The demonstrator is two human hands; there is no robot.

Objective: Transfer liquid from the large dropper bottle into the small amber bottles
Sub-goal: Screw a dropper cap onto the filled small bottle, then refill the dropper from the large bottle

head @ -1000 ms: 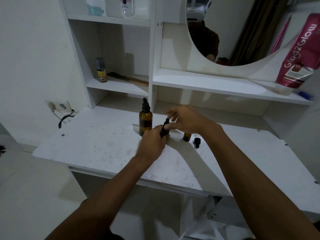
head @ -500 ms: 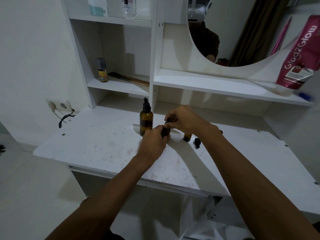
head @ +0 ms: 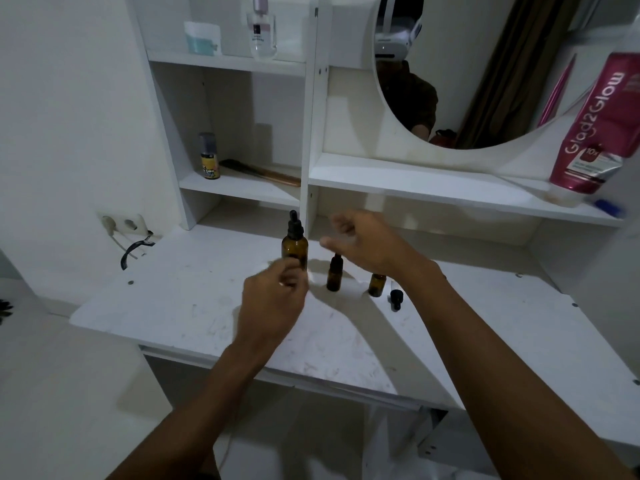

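Observation:
The large amber dropper bottle [head: 294, 244] stands upright with its black dropper top on, at the back of the white table [head: 194, 306]. A small amber bottle [head: 334, 274] with a black cap stands free to its right. A second small amber bottle [head: 376, 285], uncapped, stands further right, its top hidden by my right wrist. Its loose black dropper cap [head: 396, 298] lies beside it. My left hand [head: 273, 299] is blurred, its loosely curled fingers just in front of the large bottle's base, holding nothing. My right hand [head: 367, 245] hovers above the capped small bottle, fingers relaxed and empty.
White shelves rise behind the table, with a small yellow-labelled bottle [head: 209, 156] and a comb [head: 259, 172] on the left shelf. A red tube [head: 594, 129] leans at the right by a round mirror [head: 485, 64]. A wall socket with a black cable [head: 133, 249] is at the left.
Both hands have let go of the capped small bottle, which now stands alone. My right hand has lifted away above it. My left hand has shifted left toward the large bottle.

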